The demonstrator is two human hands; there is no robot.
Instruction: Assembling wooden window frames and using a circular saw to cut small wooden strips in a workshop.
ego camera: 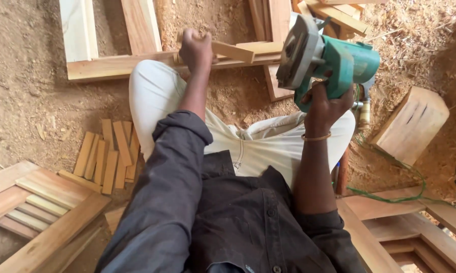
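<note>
Seated over a sawdust floor: left hand (195, 49) closed around a short wooden strip (232, 51), held at the far side against a long timber rail (121, 65). Right hand (325, 105) gripping a green circular saw (325, 59), raised to the right. Cut slats (108, 155) piled near left, beside a louvred frame (40, 205).

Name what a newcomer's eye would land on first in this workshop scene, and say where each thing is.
First, the green circular saw, raised at upper right in the right hand. Next, the left hand at top centre, its grip closed on a small wooden strip above a long plank. A pile of short slats lies on the sawdust floor at left.
</note>
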